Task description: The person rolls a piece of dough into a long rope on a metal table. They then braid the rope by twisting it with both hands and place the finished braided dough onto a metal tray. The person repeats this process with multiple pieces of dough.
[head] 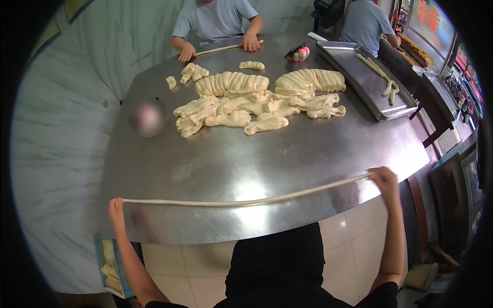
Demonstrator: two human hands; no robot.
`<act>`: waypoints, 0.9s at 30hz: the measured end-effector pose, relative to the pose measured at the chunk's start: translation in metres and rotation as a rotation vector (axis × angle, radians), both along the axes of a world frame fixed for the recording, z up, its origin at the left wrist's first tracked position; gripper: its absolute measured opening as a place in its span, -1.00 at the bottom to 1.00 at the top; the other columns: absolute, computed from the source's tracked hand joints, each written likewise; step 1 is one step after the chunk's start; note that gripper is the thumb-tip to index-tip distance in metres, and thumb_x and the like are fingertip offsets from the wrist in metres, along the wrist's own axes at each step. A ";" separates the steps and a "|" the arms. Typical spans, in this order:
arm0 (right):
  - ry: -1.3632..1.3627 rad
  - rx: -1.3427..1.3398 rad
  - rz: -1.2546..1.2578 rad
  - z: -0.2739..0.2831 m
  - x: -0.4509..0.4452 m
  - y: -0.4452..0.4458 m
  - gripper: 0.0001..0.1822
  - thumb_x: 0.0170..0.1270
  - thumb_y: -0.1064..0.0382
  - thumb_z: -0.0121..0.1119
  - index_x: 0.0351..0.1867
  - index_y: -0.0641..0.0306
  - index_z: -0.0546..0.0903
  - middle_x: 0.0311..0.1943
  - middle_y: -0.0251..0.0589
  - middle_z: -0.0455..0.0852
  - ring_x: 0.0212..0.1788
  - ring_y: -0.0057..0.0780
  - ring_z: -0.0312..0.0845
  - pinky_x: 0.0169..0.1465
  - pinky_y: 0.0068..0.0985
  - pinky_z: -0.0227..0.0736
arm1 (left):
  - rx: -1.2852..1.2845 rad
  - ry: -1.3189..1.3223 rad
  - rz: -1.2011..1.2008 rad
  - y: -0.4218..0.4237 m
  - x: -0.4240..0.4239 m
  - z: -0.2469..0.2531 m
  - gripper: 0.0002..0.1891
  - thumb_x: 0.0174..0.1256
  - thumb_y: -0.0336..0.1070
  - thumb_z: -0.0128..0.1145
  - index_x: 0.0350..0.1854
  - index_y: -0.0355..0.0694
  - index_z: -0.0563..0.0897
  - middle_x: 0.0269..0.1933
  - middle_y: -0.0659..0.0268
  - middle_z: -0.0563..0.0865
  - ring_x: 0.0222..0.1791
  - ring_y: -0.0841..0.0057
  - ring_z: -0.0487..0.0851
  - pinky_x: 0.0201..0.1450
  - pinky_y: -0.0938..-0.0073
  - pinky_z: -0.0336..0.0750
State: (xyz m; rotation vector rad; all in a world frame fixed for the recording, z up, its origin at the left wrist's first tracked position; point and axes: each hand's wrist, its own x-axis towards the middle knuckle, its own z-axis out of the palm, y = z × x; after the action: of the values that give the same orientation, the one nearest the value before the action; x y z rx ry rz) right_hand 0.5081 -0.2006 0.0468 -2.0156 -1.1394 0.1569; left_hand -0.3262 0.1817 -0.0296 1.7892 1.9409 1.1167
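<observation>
A long, thin dough rope (246,203) stretches between my two hands along the near side of the steel table (215,165). My left hand (116,210) grips its left end near the table's left edge. At the right, my right hand (384,180) holds the other end, a little higher in the picture; the rope sags slightly between them. Beyond it lies a pile of dough pieces (238,107), with two rows of dough strips (233,83) (310,80) behind. Smaller dough lumps (193,72) rest at the back left.
Across the table a person (215,23) presses both hands on another dough rope (217,50). A metal tray (379,113) at the right holds twisted dough (375,69). Near it stands a phone on a colourful holder (299,54). A second person (364,27) is at the back right. A blue crate (101,256) sits lower left.
</observation>
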 end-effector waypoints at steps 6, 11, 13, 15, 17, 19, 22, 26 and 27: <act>-0.378 -0.159 0.579 -0.002 -0.057 0.062 -0.70 0.30 0.22 0.43 0.03 0.19 0.81 0.03 -0.13 0.78 0.20 -0.21 0.64 0.20 -0.25 0.55 | -0.108 -0.127 0.044 0.047 -0.003 0.058 -0.69 0.51 0.03 0.31 -0.12 -0.14 0.69 -0.41 0.45 0.57 -0.55 0.70 0.45 -0.50 0.65 0.31; -0.035 -0.119 0.355 0.002 -0.031 0.056 -0.74 0.39 0.28 0.33 0.06 0.23 0.78 0.07 -0.13 0.78 0.13 -0.18 0.69 0.02 -0.31 0.59 | -0.323 -0.732 -0.987 -0.074 0.252 0.201 -0.45 0.55 0.07 0.25 0.39 -0.19 0.60 0.12 0.25 0.81 -0.37 0.66 0.69 -0.38 0.60 0.50; 0.004 -0.049 0.271 -0.002 -0.029 0.073 -0.76 0.41 0.29 0.31 0.05 0.25 0.77 0.01 -0.13 0.78 0.06 -0.17 0.71 -0.06 -0.35 0.58 | -0.373 -0.275 -0.699 -0.063 0.250 0.143 -0.54 0.55 0.01 0.25 0.30 -0.20 0.65 0.04 0.30 0.83 -0.33 0.62 0.72 -0.31 0.58 0.56; -0.036 0.044 0.257 -0.004 -0.037 0.096 -0.75 0.38 0.31 0.33 0.04 0.26 0.76 -0.02 -0.12 0.77 0.06 -0.15 0.69 -0.01 -0.34 0.57 | -0.344 0.008 -0.578 -0.059 0.254 0.081 -0.64 0.49 -0.09 0.31 0.15 -0.21 0.69 -0.05 0.27 0.83 -0.34 0.57 0.73 -0.26 0.53 0.59; -0.113 0.141 0.280 -0.008 -0.046 0.116 -0.73 0.33 0.32 0.37 0.04 0.28 0.74 -0.05 -0.11 0.76 0.08 -0.12 0.67 0.05 -0.32 0.56 | -0.229 0.051 -0.501 -0.072 0.279 0.047 -0.69 0.38 -0.14 0.40 -0.02 -0.22 0.69 -0.19 0.24 0.77 -0.36 0.50 0.71 -0.25 0.46 0.60; -0.193 0.150 0.333 -0.011 -0.064 0.133 -0.67 0.28 0.28 0.41 0.06 0.26 0.72 -0.04 -0.10 0.75 0.10 -0.09 0.65 0.10 -0.28 0.55 | -0.192 0.155 -0.492 -0.100 0.318 0.052 -0.64 0.32 -0.16 0.45 -0.02 -0.27 0.66 -0.17 0.28 0.67 -0.32 0.50 0.66 -0.19 0.46 0.60; -0.327 0.099 0.430 -0.042 -0.058 0.152 -0.63 0.24 0.22 0.45 0.04 0.27 0.69 -0.07 -0.08 0.73 0.10 -0.03 0.62 0.14 -0.20 0.53 | 0.095 0.270 -0.562 -0.111 0.344 0.036 -0.64 0.24 -0.16 0.48 -0.11 -0.26 0.61 -0.07 0.18 0.67 -0.03 0.23 0.66 0.02 0.20 0.59; -0.110 -0.147 0.404 -0.035 -0.051 0.148 -0.69 0.26 0.17 0.43 -0.09 0.29 0.66 -0.17 -0.07 0.71 0.02 -0.01 0.62 0.08 -0.16 0.52 | -0.162 -0.303 -0.596 -0.125 0.341 0.032 -0.83 0.45 -0.38 0.27 -0.07 -0.27 0.56 -0.06 0.21 0.72 0.03 0.37 0.70 0.14 0.30 0.56; -0.253 -0.179 0.364 -0.030 -0.054 0.133 -0.73 0.28 0.18 0.42 -0.12 0.29 0.65 -0.19 -0.07 0.71 0.00 -0.03 0.62 0.05 -0.17 0.52 | -0.265 -0.542 -0.581 -0.132 0.335 0.031 -0.86 0.48 -0.41 0.23 -0.05 -0.27 0.54 -0.06 0.23 0.73 0.04 0.41 0.70 0.16 0.33 0.55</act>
State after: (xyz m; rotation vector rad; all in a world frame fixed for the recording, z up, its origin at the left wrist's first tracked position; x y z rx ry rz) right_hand 0.4539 -0.0673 0.0169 -2.0035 -1.7033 0.1966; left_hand 0.0088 0.0496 0.0013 1.5420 1.0977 0.9484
